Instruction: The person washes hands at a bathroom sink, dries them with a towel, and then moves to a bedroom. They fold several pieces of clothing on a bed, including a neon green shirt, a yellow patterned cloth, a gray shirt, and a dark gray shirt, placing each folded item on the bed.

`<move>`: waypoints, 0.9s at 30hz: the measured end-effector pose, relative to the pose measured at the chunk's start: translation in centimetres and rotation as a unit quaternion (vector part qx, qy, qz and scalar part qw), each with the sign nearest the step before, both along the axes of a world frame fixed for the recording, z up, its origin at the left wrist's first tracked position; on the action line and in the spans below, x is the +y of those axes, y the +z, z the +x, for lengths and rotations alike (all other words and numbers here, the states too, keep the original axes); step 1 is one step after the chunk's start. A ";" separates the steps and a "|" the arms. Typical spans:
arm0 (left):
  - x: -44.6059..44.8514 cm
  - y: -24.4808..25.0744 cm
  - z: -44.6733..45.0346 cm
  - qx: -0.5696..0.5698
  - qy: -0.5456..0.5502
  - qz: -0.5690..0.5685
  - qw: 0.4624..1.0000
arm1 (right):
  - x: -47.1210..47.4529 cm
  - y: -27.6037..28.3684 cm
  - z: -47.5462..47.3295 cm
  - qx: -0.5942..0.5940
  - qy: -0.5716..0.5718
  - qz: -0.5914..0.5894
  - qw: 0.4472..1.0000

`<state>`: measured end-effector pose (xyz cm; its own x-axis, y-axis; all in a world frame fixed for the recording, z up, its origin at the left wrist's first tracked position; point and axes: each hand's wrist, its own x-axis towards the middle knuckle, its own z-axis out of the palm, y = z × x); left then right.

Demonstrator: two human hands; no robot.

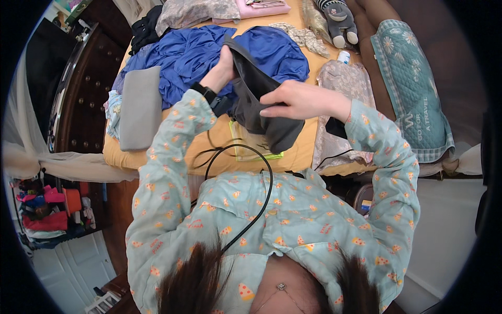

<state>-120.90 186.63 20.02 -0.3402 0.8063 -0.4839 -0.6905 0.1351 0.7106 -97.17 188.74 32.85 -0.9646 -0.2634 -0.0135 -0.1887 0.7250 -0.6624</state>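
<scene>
A dark grey fabric item [255, 108], perhaps a cap or a bag, hangs between my hands over the bed with its black inside showing. My left hand [223, 70] grips its upper rim, thumb on the edge. My right hand [288, 100] is at the other side of the opening, fingers bent against the fabric; how firmly it holds is unclear. Beyond lies a crumpled blue cloth [188, 59]. Beneath the grey item, partly covered, is a clear packet with yellow-green edges [251, 153].
A grey foam-like block [141, 108] lies on the yellow bed sheet [125, 159] at left. At right are a patterned pillow [347, 82], a white bottle [344, 57], a stuffed toy [340, 23] and a green quilted mat [415, 86]. A black cable [270, 188] loops before my chest.
</scene>
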 end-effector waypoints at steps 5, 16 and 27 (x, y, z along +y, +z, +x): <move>0.3 2.8 3.6 0.110 -0.015 0.024 0.994 | -0.3 -5.4 1.2 -0.218 -0.095 -0.035 0.971; -7.5 6.0 16.3 0.705 -0.223 0.203 0.642 | 1.5 -18.1 -2.0 0.328 -0.070 -0.639 0.692; -6.3 7.0 7.8 0.119 -0.127 0.128 0.976 | 6.6 -10.8 0.0 0.114 -0.212 -0.361 0.901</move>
